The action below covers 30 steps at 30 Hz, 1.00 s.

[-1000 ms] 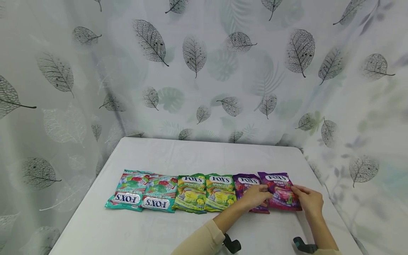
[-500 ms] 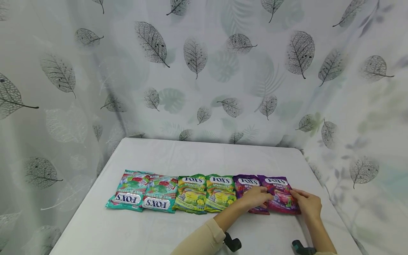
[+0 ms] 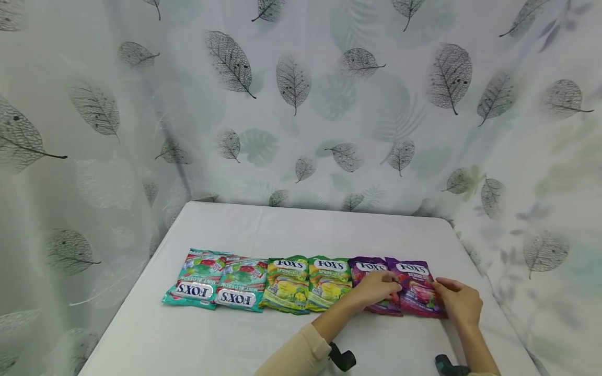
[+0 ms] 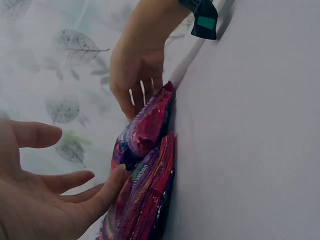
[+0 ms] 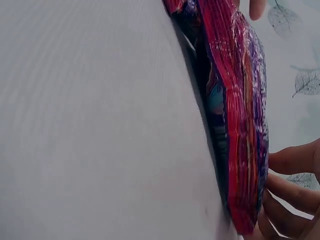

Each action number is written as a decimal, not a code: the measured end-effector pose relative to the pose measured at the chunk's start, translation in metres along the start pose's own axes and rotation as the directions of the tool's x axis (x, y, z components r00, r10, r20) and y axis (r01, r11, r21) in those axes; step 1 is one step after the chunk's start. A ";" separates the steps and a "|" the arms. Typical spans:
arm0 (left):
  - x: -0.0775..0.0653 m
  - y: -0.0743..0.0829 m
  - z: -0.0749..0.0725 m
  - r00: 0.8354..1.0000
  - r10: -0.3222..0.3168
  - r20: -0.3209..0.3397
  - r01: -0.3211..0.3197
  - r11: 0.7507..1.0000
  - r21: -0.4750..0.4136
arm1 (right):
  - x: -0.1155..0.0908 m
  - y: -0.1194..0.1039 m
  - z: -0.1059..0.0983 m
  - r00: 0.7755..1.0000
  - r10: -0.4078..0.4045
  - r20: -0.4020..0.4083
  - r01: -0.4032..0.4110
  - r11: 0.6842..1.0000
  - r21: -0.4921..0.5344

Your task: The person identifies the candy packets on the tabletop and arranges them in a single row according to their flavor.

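Observation:
Two purple Fox's Berries candy bags lie side by side at the right end of a row. On the right one, the right purple candy bag [image 3: 415, 293], my right hand [image 3: 463, 304] holds the right edge. In the right wrist view its thumb [image 5: 292, 159] is on the bag's upper face, with the fingers round the edge. My left hand [image 3: 376, 288] is over the left purple candy bag [image 3: 364, 265], hiding much of it. In the left wrist view its fingers are spread and relaxed, one fingertip [image 4: 120, 172] resting at the bags.
Two yellow-green Spring Tea bags [image 3: 288, 292] and two teal Mint Blossom bags [image 3: 193, 290], printed upside down, continue the row leftward. The white table [image 3: 282, 224] is backed by a leaf-patterned curtain [image 3: 329, 104]. Dark wrist-camera mounts [image 3: 342, 360] hang near each wrist.
The right purple bag has come slightly toward the person and now lies flatter, level with its neighbour. My right hand moved with it; my left hand stayed nearly in place.

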State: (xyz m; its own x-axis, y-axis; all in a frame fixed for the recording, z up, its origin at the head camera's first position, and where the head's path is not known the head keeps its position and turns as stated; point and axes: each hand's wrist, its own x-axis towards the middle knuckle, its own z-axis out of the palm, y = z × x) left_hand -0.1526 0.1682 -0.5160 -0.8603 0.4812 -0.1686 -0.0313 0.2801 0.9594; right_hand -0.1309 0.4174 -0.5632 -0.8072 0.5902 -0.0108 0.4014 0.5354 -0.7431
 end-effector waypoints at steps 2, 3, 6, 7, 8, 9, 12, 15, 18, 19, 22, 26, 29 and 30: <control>-0.002 0.002 -0.005 0.999 0.033 -0.008 -0.033 0.998 0.055 | -0.002 -0.005 0.000 0.999 -0.026 -0.021 0.026 1.000 -0.010; -0.003 0.002 -0.008 0.999 0.048 -0.012 -0.047 0.995 0.092 | -0.004 -0.008 0.000 0.999 -0.039 -0.029 0.038 0.999 -0.011; -0.008 0.006 -0.017 0.996 0.083 -0.020 -0.078 0.980 0.181 | -0.010 -0.021 0.002 0.996 -0.082 -0.044 0.082 0.997 -0.018; -0.010 0.007 -0.019 0.996 0.091 -0.020 -0.085 0.976 0.200 | -0.013 -0.025 0.002 0.994 -0.100 -0.047 0.099 0.995 -0.021; -0.012 0.007 -0.022 0.995 0.099 -0.017 -0.093 0.972 0.215 | -0.016 -0.028 0.003 0.992 -0.119 -0.052 0.118 0.993 -0.024; -0.013 0.008 -0.024 0.994 0.109 -0.016 -0.102 0.966 0.236 | -0.018 -0.032 0.004 0.988 -0.143 -0.058 0.141 0.990 -0.025; -0.017 0.009 -0.029 0.988 0.152 -0.021 -0.138 0.940 0.312 | -0.024 -0.042 0.006 0.972 -0.223 -0.077 0.222 0.975 -0.024; -0.021 0.008 -0.034 0.978 0.205 -0.025 -0.176 0.890 0.421 | -0.032 -0.050 0.010 0.954 -0.296 -0.050 0.296 0.955 -0.017; -0.028 0.005 -0.039 0.963 0.270 -0.022 -0.216 0.813 0.540 | -0.041 -0.057 0.014 0.932 -0.362 0.013 0.362 0.932 -0.002; -0.031 0.005 -0.041 0.957 0.291 -0.020 -0.230 0.793 0.564 | -0.043 -0.060 0.016 0.923 -0.384 0.034 0.384 0.923 0.003; -0.038 0.004 -0.045 0.939 0.342 -0.034 -0.244 0.733 0.635 | -0.051 -0.069 0.020 0.900 -0.428 0.082 0.427 0.904 0.031; -0.045 0.000 -0.051 0.929 0.361 -0.084 -0.203 0.687 0.698 | -0.061 -0.081 0.027 0.871 -0.479 0.108 0.476 0.878 0.049; -0.047 -0.005 -0.057 0.920 0.373 -0.119 -0.163 0.641 0.750 | -0.068 -0.090 0.035 0.837 -0.534 0.117 0.532 0.845 0.051; -0.048 -0.007 -0.060 0.919 0.372 -0.130 -0.143 0.621 0.770 | -0.071 -0.093 0.038 0.827 -0.547 0.130 0.545 0.837 0.057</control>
